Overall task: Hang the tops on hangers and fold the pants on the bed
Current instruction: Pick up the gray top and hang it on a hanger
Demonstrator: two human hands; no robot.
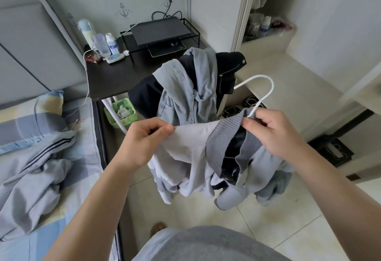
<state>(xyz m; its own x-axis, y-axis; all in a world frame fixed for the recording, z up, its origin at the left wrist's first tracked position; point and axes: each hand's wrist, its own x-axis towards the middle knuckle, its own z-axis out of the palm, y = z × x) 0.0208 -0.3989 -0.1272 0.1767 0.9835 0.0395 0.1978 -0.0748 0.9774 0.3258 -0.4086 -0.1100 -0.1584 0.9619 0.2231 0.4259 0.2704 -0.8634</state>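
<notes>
Hanging in mid-air above the tiled floor [288, 229], a light grey jacket [185, 157] is held up between both hands; its shoulder fabric is pinched between the thumb and the curled fingers of the left hand [144, 139]; the stem of a white hanger [266, 89] is pinched at the ribbed collar by the thumb and forefinger of the right hand [272, 133], the remaining fingers being curled in; the hook is seen rising out of the collar, while the rest of the hanger is hidden inside the garment; grey striped pants [35, 174] are left crumpled on the bed [82, 137], at the left, well apart from both hands. Behind the jacket, a pale blue hooded top [185, 87] and dark garments [144, 98] are draped over a support that cannot be made out, just beside a dark desk [115, 75].
</notes>
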